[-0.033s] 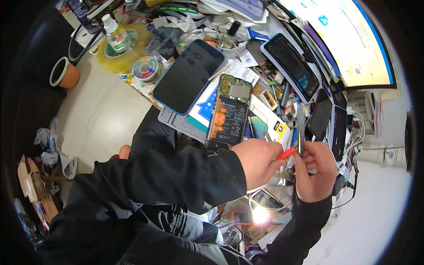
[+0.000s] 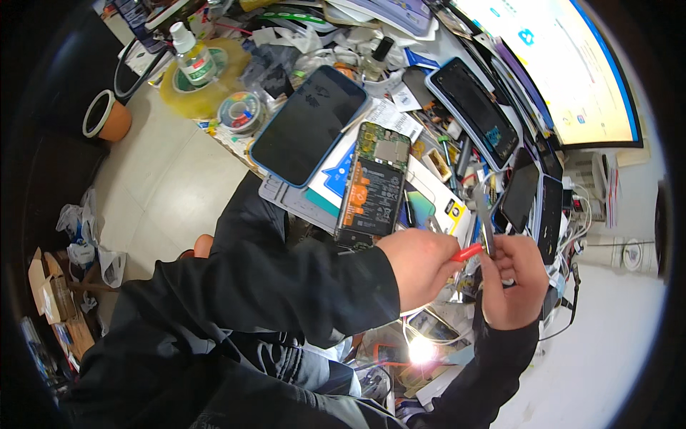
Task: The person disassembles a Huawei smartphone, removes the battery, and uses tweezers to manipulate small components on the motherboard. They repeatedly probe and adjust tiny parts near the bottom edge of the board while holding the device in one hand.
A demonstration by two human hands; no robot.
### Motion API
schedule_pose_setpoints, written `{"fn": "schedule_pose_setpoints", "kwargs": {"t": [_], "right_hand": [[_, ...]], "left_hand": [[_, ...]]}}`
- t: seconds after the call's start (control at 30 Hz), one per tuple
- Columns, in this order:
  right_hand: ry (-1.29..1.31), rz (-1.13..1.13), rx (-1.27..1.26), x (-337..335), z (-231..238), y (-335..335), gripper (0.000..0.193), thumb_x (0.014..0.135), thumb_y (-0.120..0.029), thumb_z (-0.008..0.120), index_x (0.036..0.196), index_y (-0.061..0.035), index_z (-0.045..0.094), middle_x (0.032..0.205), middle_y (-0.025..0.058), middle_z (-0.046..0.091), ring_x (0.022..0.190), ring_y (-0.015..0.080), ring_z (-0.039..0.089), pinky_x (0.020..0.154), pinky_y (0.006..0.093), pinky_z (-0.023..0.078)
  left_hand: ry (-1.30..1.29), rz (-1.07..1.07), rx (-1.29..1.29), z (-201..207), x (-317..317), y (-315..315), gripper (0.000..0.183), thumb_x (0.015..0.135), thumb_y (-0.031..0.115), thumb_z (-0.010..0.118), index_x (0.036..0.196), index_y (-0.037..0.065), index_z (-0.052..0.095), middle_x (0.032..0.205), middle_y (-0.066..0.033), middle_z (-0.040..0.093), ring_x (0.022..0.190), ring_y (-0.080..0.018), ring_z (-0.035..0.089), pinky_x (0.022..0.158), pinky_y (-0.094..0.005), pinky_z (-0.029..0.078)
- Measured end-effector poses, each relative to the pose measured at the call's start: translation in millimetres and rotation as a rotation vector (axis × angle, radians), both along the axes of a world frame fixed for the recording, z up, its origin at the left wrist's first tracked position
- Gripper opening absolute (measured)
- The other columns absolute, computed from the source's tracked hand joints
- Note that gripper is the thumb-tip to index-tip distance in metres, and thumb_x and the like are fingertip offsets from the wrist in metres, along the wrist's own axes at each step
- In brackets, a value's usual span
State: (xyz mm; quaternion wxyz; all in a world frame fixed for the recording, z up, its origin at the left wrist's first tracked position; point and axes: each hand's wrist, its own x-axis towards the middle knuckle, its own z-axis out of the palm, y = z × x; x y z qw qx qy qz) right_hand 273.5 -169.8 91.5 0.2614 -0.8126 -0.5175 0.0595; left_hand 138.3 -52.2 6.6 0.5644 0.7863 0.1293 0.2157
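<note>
1. Hands meet low right of the desk: our left hand (image 2: 418, 266) pinches a red tool (image 2: 468, 252), and our right hand (image 2: 509, 280) grips a thin grey strip (image 2: 486, 218) held upright.
2. Tool tip touches the strip's lower end; we judge we are working on that small part.
3. Opened phone (image 2: 374, 187) lies just above, untouched.
4. Next calls for steady, light pressure at the tip.
</note>
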Motion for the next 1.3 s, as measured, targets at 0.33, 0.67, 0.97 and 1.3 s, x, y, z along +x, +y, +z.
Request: {"fn": "schedule_pose_setpoints", "kwargs": {"t": [0.33, 0.67, 0.97, 1.3], "right_hand": [[0.295, -0.295, 0.344, 34.4, -14.8, -8.6, 0.02, 0.097, 0.002, 0.06, 0.116, 0.0044, 0.053, 0.09, 0.0094, 0.062, 0.071, 0.0138, 0.069, 0.06, 0.023, 0.057], [0.591, -0.059, 0.297, -39.8, -14.1, 83.5, 0.025, 0.099, -0.008, 0.066, 0.117, 0.0093, 0.067, 0.101, 0.0181, 0.072, 0.082, 0.0216, 0.074, 0.07, 0.0281, 0.06], [0.272, 0.181, 0.17, -22.2, -58.2, 172.1, 0.016, 0.091, -0.004, 0.072, 0.105, 0.0038, 0.073, 0.094, 0.0137, 0.071, 0.078, 0.0169, 0.071, 0.069, 0.026, 0.055], [0.122, 0.286, 0.142, -18.1, -46.5, 167.2, 0.016, 0.094, 0.0, 0.069, 0.108, 0.0061, 0.072, 0.098, 0.0118, 0.069, 0.081, 0.0154, 0.071, 0.07, 0.0248, 0.055]], "left_hand": [[0.188, -0.091, -0.017, 9.4, -29.0, 12.8, 0.065, 0.096, 0.024, 0.068, 0.149, 0.0, 0.039, 0.092, -0.0203, 0.066, 0.087, -0.0399, 0.066, 0.072, -0.0459, 0.053], [-0.162, 0.114, 0.051, -2.6, -141.8, 80.1, 0.041, 0.088, 0.001, 0.075, 0.128, -0.001, 0.068, 0.091, -0.0082, 0.073, 0.054, -0.009, 0.056, 0.05, -0.0236, 0.044], [-0.065, 0.228, -0.004, -9.5, -185.7, 98.0, 0.033, 0.085, 0.001, 0.077, 0.118, 0.0, 0.071, 0.085, -0.0061, 0.071, 0.052, -0.0123, 0.054, 0.049, -0.0253, 0.043], [-0.176, 0.214, 0.043, -12.1, -168.9, 112.9, 0.035, 0.084, -0.002, 0.076, 0.119, -0.001, 0.072, 0.089, -0.0077, 0.073, 0.055, -0.01, 0.056, 0.049, -0.0234, 0.042]]}}
